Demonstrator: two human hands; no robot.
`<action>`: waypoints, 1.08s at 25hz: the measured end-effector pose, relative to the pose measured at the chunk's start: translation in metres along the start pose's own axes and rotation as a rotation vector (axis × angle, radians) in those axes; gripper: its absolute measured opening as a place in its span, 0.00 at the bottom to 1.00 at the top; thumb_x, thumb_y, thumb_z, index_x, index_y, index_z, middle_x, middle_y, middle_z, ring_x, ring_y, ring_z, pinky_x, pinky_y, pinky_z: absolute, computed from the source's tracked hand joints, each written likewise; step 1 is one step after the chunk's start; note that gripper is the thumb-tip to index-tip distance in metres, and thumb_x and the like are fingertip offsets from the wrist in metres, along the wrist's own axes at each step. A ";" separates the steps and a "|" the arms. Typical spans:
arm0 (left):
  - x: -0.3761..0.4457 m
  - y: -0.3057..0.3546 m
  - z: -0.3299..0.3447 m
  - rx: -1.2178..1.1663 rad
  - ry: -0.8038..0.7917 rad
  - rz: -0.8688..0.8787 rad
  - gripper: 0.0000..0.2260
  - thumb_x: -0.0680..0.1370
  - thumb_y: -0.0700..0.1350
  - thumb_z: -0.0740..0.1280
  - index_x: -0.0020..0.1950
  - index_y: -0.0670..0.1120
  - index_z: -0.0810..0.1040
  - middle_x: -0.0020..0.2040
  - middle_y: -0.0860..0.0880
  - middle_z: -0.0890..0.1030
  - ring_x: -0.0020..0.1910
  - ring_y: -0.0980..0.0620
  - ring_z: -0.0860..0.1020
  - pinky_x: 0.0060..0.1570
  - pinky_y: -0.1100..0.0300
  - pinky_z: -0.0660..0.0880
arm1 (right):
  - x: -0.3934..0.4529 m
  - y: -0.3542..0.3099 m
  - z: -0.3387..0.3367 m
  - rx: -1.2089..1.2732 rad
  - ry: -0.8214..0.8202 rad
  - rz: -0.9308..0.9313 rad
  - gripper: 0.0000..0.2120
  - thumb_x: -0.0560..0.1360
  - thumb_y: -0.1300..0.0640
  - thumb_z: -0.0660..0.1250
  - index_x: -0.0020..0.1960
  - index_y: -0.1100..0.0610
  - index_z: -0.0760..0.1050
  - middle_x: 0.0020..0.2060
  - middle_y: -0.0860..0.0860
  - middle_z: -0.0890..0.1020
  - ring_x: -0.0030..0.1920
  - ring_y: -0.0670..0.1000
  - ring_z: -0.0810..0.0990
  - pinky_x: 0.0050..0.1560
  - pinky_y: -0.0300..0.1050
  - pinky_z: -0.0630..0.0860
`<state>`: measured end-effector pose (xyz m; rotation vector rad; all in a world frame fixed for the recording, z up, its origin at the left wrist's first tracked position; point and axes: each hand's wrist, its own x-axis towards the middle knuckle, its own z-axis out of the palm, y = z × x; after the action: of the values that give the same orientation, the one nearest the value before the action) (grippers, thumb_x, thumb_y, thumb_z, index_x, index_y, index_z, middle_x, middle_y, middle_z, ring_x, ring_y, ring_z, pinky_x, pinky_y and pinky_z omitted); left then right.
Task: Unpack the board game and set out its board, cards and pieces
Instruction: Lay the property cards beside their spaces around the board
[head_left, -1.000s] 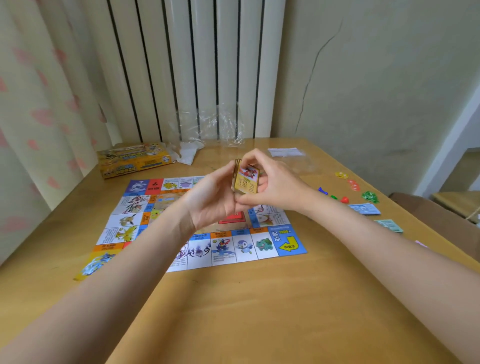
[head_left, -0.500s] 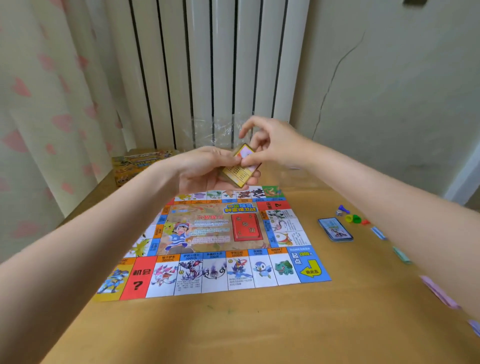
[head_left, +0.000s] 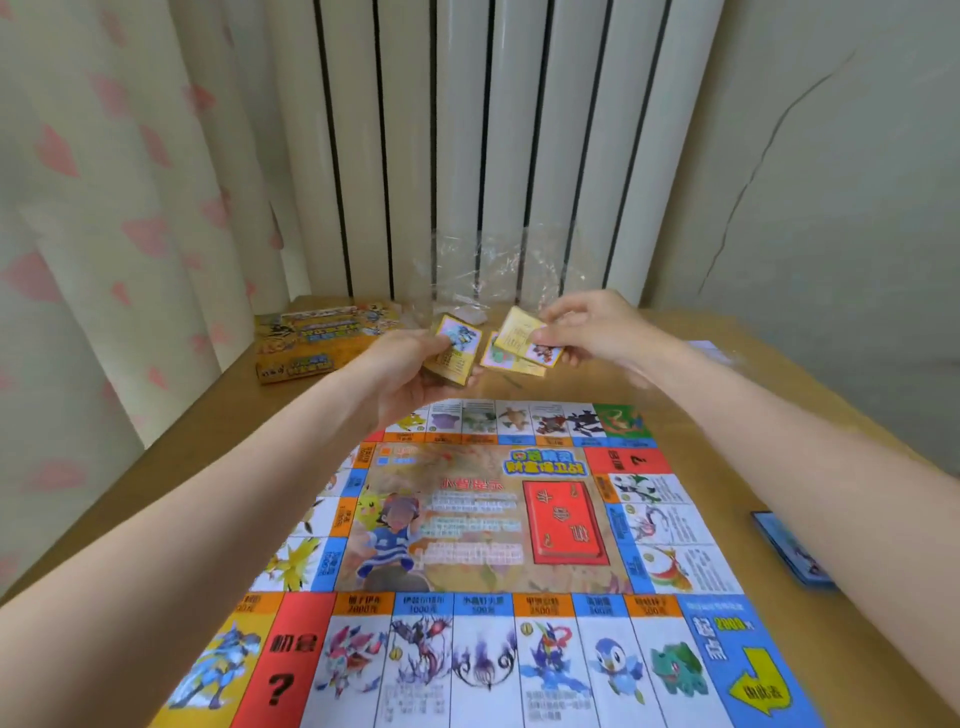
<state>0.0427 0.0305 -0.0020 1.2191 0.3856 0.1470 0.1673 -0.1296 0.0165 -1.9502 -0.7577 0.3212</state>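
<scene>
Beyond the far edge of the board (head_left: 483, 525), spread flat on the wooden table (head_left: 779, 415), the left hand (head_left: 410, 364) gripped a stack of yellow cards (head_left: 454, 353), fingers curled round it, while the right hand (head_left: 592, 327) pinched a few fanned cards (head_left: 519, 343).

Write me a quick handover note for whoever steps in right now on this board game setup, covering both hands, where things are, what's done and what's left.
Left hand grips the yellow card stack above the table's far side.
Right hand pinches a few yellow cards, fanned, just taken off the stack.
Board lies unfolded and flat on the table.
Blue card deck lies right of the board.
Game box and clear wrapper sit at the far edge.
Done: board out, blue deck out.
Left: set down the yellow cards; the pieces are out of view here.
</scene>
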 end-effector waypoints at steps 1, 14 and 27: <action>0.005 -0.003 -0.001 0.046 -0.012 -0.027 0.09 0.81 0.38 0.56 0.58 0.36 0.70 0.44 0.38 0.80 0.39 0.45 0.81 0.38 0.54 0.81 | 0.005 0.007 0.001 0.041 -0.024 0.004 0.07 0.71 0.65 0.71 0.42 0.55 0.74 0.29 0.48 0.81 0.27 0.45 0.75 0.25 0.33 0.70; 0.028 -0.005 0.001 0.327 -0.440 -0.270 0.13 0.81 0.47 0.56 0.58 0.42 0.75 0.53 0.40 0.81 0.47 0.47 0.83 0.51 0.54 0.77 | 0.015 -0.037 0.005 -0.646 -0.588 -0.213 0.07 0.71 0.66 0.69 0.47 0.58 0.78 0.35 0.45 0.79 0.32 0.36 0.76 0.36 0.28 0.72; 0.033 -0.006 -0.031 0.116 -0.068 -0.046 0.07 0.79 0.36 0.60 0.52 0.43 0.76 0.39 0.45 0.84 0.34 0.52 0.83 0.32 0.57 0.81 | 0.043 0.029 0.009 -0.216 0.141 0.077 0.08 0.69 0.63 0.74 0.35 0.55 0.75 0.30 0.48 0.76 0.30 0.45 0.72 0.31 0.35 0.68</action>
<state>0.0611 0.0663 -0.0240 1.3247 0.3660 0.0441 0.2069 -0.1055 -0.0086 -2.1837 -0.6477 0.1499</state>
